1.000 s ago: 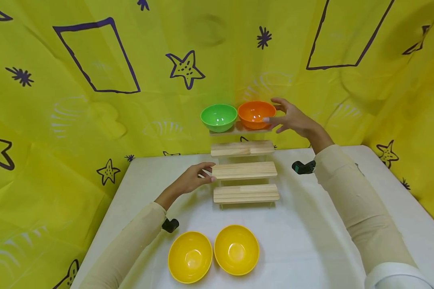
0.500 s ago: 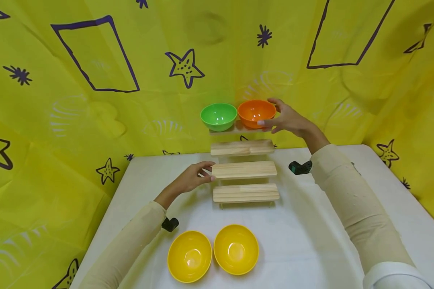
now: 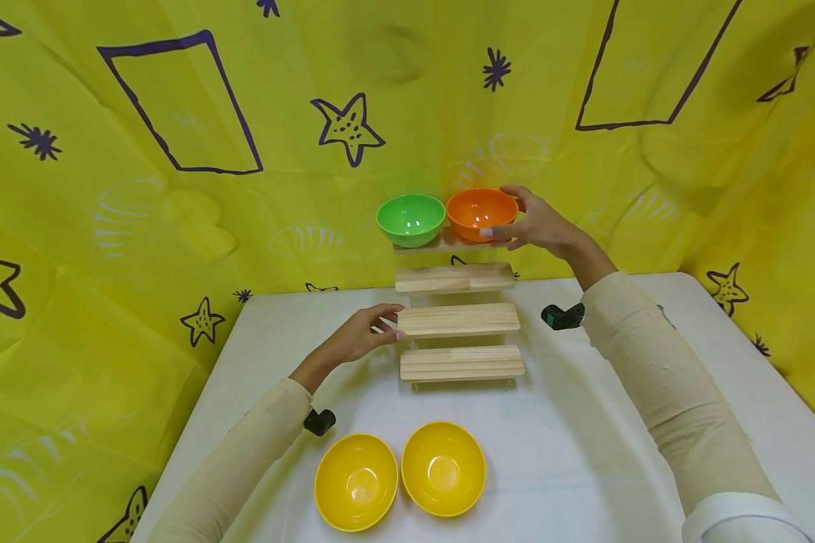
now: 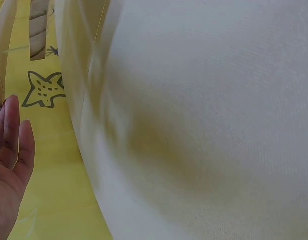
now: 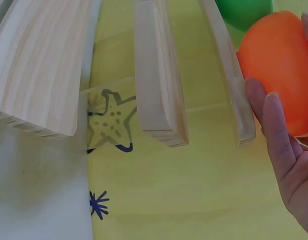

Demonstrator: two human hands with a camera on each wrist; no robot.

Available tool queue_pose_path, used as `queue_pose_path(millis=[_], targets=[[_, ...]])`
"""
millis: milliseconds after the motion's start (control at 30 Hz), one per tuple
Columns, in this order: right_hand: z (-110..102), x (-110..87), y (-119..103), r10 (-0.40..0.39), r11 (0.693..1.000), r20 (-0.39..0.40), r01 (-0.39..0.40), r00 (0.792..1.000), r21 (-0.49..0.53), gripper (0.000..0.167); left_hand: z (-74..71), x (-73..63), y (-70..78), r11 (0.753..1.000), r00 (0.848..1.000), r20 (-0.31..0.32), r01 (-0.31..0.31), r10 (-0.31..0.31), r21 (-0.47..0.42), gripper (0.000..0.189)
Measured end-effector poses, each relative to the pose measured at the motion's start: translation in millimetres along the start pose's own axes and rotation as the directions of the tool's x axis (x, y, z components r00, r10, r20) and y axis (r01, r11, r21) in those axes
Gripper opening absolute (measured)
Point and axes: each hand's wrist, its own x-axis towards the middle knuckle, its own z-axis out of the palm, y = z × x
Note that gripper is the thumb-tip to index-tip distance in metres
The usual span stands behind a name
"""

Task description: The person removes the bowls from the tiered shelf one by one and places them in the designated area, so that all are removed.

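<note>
A stepped wooden display stand [image 3: 458, 320] has a green bowl [image 3: 410, 220] and an orange bowl [image 3: 482, 214] side by side on its top step. At the orange bowl's right side, my right hand [image 3: 543, 225] has its thumb in front and fingers behind, gripping it. The right wrist view shows fingertips [image 5: 274, 115] against the orange bowl and near the top plank's end. My left hand [image 3: 360, 333] holds the left end of the second plank from the bottom between thumb and fingers. In the left wrist view that hand [image 4: 9, 170] is partly cut off.
Two yellow bowls, a left one [image 3: 357, 483] and a right one [image 3: 444, 469], sit on the white tablecloth [image 3: 550, 467] in front of the stand. A yellow curtain [image 3: 299, 204] with drawn stars hangs behind and at both sides. Dark wrist cameras hang under both forearms.
My right hand has moved slightly left and closed in around the orange bowl's side. The left hand stays on the stand; the bowls stand where they were.
</note>
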Motion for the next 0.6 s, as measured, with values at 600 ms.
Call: queue_pose_path(millis=[600], targets=[[-5.1,-8.0,7.3,-0.043,0.996,-0.024,0.045,0.999,0.083,0.092,0.4,0.1,1.2,1.000,1.000,0.004,0.004,-0.004,-0.001,0.060]])
